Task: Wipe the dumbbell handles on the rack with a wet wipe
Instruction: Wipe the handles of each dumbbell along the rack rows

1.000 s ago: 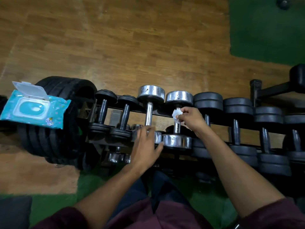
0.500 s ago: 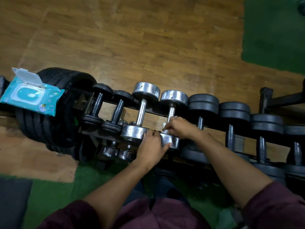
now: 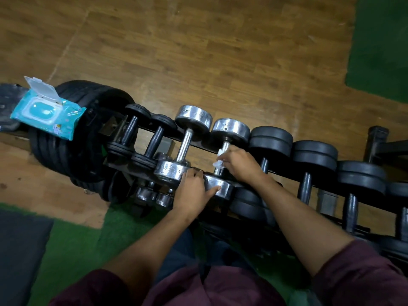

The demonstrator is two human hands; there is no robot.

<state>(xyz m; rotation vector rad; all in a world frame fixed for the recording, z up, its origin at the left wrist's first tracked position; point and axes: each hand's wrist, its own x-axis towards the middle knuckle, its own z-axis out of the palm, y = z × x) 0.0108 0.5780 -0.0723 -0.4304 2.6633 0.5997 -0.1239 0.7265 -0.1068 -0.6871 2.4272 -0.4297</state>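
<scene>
A black rack [image 3: 284,173] carries a row of dumbbells. Two chrome ones lie near its left end. My right hand [image 3: 239,164] holds a white wet wipe [image 3: 219,161] wrapped round the handle of the right chrome dumbbell [image 3: 230,129]. My left hand [image 3: 194,193] grips that dumbbell's near chrome head [image 3: 218,187], thumb on top. The left chrome dumbbell [image 3: 186,142] lies beside it untouched. Black dumbbells [image 3: 305,188] fill the rack to the right, and two small black ones [image 3: 130,129] lie to the left.
A blue wet-wipe pack [image 3: 47,113] with its lid flipped open lies on a stack of black weight plates [image 3: 88,138] at the left. Smaller chrome dumbbells [image 3: 154,195] sit on a lower tier. Wooden floor lies beyond the rack, green mat under me.
My right hand slid the wipe down the handle toward the near head, then back up to its middle. My left hand shifted right onto that dumbbell's near head. The camera view shifted.
</scene>
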